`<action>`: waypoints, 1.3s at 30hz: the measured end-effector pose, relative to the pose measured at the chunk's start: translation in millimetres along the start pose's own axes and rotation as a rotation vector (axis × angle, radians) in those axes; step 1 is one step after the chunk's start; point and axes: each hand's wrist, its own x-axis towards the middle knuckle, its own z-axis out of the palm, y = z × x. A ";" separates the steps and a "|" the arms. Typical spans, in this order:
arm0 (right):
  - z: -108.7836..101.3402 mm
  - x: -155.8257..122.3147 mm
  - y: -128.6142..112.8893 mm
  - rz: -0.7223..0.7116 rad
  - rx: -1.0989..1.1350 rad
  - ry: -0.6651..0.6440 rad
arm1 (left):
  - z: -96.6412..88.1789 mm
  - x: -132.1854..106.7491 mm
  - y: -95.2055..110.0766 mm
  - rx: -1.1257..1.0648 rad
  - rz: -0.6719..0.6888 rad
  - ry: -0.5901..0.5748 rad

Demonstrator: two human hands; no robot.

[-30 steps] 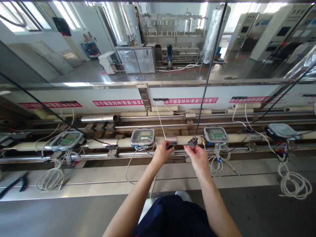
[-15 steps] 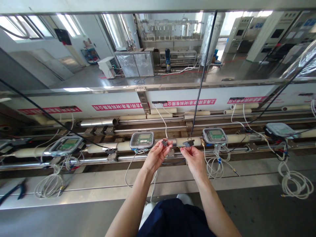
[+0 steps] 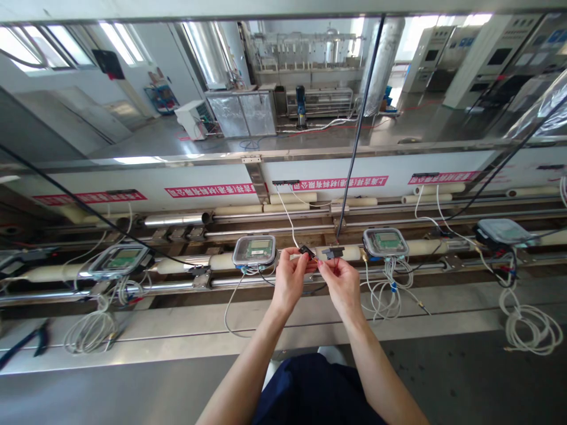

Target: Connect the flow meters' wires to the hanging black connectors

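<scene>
In the middle of the view my left hand [image 3: 289,276] is closed on a small black connector [image 3: 306,252] with its thumb and fingers. A white cable [image 3: 290,221] runs down to it from the back panel. My right hand [image 3: 340,282] pinches a thin wire close beside that connector, the fingertips of both hands nearly touching. Just above the right fingers sits a dark grey connector block [image 3: 333,254], near the lower end of a black cable [image 3: 354,147]. Whether the wire's tip is inside the black connector is too small to tell.
Clear-lidded boxes with green circuit boards, one left [image 3: 254,252] and one right [image 3: 385,242], sit along the metal rails. Coiled white cables [image 3: 91,332] hang over the steel ledge [image 3: 186,330]. Dark-handled pliers [image 3: 26,345] lie at far left. A window [image 3: 283,136] stands behind.
My left hand has moved right and turned, bringing the black connector close to the right fingers. My right hand has shifted slightly left, and the black cable's lower end has swung left.
</scene>
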 end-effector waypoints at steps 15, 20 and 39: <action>3.6 -1.8 -1.0 -0.068 -0.122 0.068 | -3.1 -9.0 -5.8 0.321 0.139 0.043; 5.1 -3.6 -1.5 -0.080 -0.169 0.093 | -3.0 -12.1 -1.8 0.443 0.166 0.069; -3.6 -4.4 2.0 -0.160 -0.237 0.044 | 1.7 -17.4 11.0 0.559 0.151 0.043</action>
